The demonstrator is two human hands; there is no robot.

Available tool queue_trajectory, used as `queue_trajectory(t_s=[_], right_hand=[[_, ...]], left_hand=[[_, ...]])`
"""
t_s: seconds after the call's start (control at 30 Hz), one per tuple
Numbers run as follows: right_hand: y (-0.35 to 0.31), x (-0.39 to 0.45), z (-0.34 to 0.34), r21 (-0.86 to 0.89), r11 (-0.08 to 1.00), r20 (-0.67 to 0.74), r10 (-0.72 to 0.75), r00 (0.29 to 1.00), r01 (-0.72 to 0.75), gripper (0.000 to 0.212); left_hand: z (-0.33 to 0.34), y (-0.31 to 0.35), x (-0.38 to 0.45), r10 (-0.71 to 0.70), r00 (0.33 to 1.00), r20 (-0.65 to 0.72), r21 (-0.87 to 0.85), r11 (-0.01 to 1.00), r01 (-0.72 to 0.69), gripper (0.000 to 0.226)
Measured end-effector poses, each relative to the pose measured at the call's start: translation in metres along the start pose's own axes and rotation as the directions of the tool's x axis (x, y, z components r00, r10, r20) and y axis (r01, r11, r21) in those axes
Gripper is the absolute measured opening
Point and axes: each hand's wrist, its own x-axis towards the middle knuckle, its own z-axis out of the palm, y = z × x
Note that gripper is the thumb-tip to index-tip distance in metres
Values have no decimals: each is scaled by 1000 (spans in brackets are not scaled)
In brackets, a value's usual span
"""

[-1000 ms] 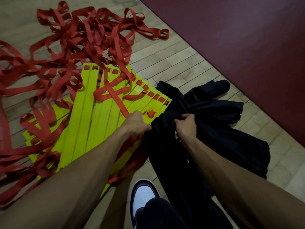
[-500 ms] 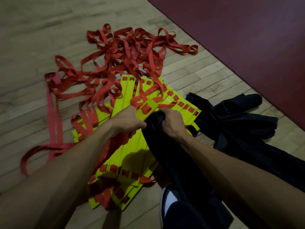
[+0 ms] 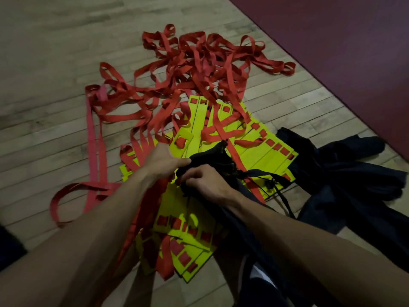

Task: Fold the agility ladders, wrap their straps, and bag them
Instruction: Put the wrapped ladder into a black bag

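Note:
A fanned stack of yellow ladder rungs (image 3: 261,156) lies on the wooden floor, threaded with red straps (image 3: 199,69) that sprawl in a loose tangle beyond it and to the left. A black drawstring bag (image 3: 212,157) is bunched over the rungs at its gathered mouth. My left hand (image 3: 162,161) grips the left side of the bag's mouth. My right hand (image 3: 204,181) pinches the mouth's near edge, fingers curled in the cloth. The bag's body trails down along my right forearm.
More black fabric (image 3: 354,173) is heaped on the floor at the right. A dark red mat (image 3: 343,52) covers the far right. Bare floorboards (image 3: 55,63) spread to the left. My shoe (image 3: 261,275) shows near the bottom edge.
The view has shifted, so the ladder pile sits further right and lower. Both hands have gathered the bag's mouth higher over the rungs, and its frilled edge and drawstring now show.

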Motion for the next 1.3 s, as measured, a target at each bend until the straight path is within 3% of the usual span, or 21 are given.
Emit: queue_trajectory(t_s=[0.13,0.37,0.47,0.53,0.6,0.67,0.73,0.8,0.87,1.0,1.13,1.2,1.3], right_hand=[[2,-2,13,-57,998,46,-14,999,16,22],[21,8,9,215,971,-267,163,950,-106,22],[40,14,2,339,909,-400,372,838,-242,17],[57,15,-7,286,892,-472,449,759,-350,34],[68,14,-15,159,902,-472,427,771,-402,64],[68,14,-17,60,912,-431,390,813,-406,79],[61,17,-18,-41,918,-378,351,856,-395,57],[47,20,-18,-90,941,-429,259,865,-326,24],[34,23,-17,-110,971,-488,134,863,-213,18],[-1,34,-8,-110,994,-333,-65,941,30,19],[-9,40,-4,33,999,-351,-19,936,32,57],[1,36,-8,33,999,-422,24,906,-11,71],[14,30,-17,11,997,-475,67,877,-70,83]], left_hand=[[10,-2,2,-33,999,-43,90,995,37,52],[35,1,9,-44,995,84,137,990,32,31],[37,1,12,-64,997,39,136,989,58,26],[24,0,14,-87,996,-25,100,991,90,24],[5,0,13,-99,990,-98,37,994,103,22],[-11,2,7,-94,984,-149,3,995,96,19],[-20,3,1,-87,986,-145,-8,996,87,14],[-23,-1,-3,-101,987,-124,8,995,102,14],[-25,-8,-2,-96,987,-128,-3,995,96,19],[-31,-8,-2,-1,1000,-25,-135,991,-2,36],[-29,0,0,-40,998,-47,-129,991,33,24],[-31,-5,3,-76,989,-124,-139,989,59,16],[-38,-9,1,-92,988,-124,-204,977,65,3]])
